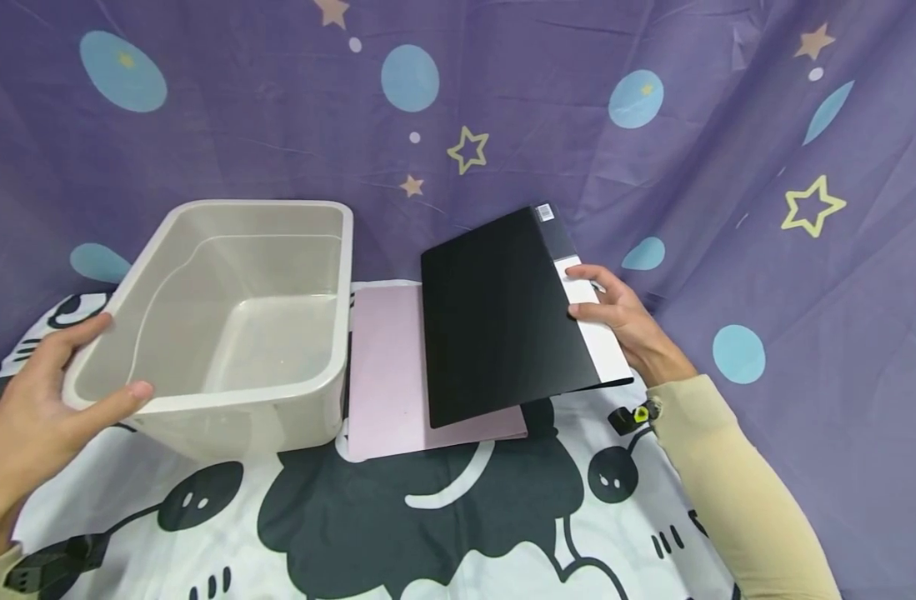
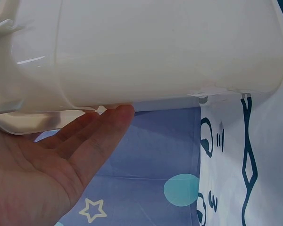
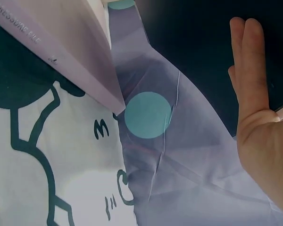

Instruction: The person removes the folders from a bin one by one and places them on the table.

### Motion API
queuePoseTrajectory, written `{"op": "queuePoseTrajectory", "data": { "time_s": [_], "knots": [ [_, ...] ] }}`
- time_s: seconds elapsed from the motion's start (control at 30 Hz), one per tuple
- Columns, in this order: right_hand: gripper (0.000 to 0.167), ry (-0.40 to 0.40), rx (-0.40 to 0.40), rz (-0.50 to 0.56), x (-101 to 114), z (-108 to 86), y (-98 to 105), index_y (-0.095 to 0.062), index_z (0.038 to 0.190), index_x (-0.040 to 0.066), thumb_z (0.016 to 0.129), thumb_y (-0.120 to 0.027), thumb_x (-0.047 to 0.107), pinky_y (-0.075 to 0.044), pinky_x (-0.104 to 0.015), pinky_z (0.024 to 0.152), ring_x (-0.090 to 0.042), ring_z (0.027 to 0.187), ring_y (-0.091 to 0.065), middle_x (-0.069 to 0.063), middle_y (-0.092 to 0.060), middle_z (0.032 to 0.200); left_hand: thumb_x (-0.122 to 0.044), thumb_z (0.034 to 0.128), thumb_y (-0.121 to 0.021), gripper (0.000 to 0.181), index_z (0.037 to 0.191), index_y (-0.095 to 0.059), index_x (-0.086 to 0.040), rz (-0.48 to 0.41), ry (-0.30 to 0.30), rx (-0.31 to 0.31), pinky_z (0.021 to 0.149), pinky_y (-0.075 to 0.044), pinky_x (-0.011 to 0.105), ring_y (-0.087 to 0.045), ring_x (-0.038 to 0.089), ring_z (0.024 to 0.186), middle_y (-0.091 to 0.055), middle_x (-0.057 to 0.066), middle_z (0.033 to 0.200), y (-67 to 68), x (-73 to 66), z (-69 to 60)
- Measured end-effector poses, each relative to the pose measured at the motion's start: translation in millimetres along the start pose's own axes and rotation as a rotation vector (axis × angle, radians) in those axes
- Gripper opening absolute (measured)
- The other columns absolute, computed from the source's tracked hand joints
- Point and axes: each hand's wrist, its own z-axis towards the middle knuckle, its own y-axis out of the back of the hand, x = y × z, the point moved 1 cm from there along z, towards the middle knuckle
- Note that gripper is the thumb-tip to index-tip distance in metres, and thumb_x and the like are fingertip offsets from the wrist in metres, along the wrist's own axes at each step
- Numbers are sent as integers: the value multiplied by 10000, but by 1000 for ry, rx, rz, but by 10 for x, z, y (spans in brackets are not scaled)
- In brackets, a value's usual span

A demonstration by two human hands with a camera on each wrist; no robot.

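Note:
My left hand (image 1: 45,400) grips the left rim of a beige plastic bin (image 1: 326,383), and in the left wrist view its fingers lie along the bin's outer wall (image 2: 170,52). The bin stands upright with a bare floor inside. My right hand (image 1: 626,321) holds a black file folder (image 1: 503,325) by its white-labelled spine, tilted above a pink file folder (image 1: 386,375). In the right wrist view, the fingers (image 3: 253,66) of that hand lie fairly straight against the black cover. The pink folder lies flat beside the bin, partly covered; its spine reads "PRESSURE FILE".
A white cloth (image 1: 240,533) with black cartoon figures covers the table. Behind it hangs a purple curtain (image 1: 277,108) with stars and blue dots, close to the bin and the black folder.

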Motion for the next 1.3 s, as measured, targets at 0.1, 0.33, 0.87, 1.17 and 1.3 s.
{"op": "queuePoseTrajectory", "data": {
  "time_s": [0.1, 0.33, 0.87, 1.17, 1.3],
  "knots": [
    [466, 1, 3, -4, -17, -18, 25, -475, 1305, 65, 879, -568, -97, -551, -343, 694, -211, 839, -657, -106, -575, 1113, -114, 752, -792, 920, 1510, -272, -95, 5, -2, 0, 629, -299, 91, -362, -102, 852, -386, -123, 1135, 1, -8, 7],
    [465, 6, -29, -84, -11, -47, 74, -506, 1298, 73, 868, -601, -76, -537, -313, 716, -185, 857, -642, -82, -542, 1180, -101, 744, -793, 913, 1505, -289, -98, -2, -10, -6, 628, -301, 87, -368, -104, 841, -367, -208, 1108, 5, -7, -1],
    [475, 1, -53, -162, 22, -164, 249, -506, 1311, 72, 867, -621, -54, -511, -293, 784, -135, 964, -601, -36, -543, 1201, -62, 746, -784, 896, 1503, -309, -133, -42, -6, -20, 636, -309, 79, -386, -83, 843, -356, -254, 1095, -5, -15, -2],
    [489, -52, -52, -81, 33, -222, 356, -488, 1327, 108, 882, -602, -58, -550, -350, 712, -202, 870, -657, -74, -593, 1142, -66, 733, -787, 869, 1485, -362, -162, -28, -18, -79, 667, -266, 44, -375, -124, 876, -368, -327, 1122, -35, -16, -12],
    [504, -54, -12, -5, 40, -264, 417, -450, 1346, 87, 891, -564, -97, -556, -388, 701, -238, 862, -673, -102, -628, 1099, -69, 728, -789, 867, 1482, -368, -153, -23, -19, -83, 662, -267, 43, -375, -129, 870, -366, -341, 1105, -49, -19, -9]
  ]
}}
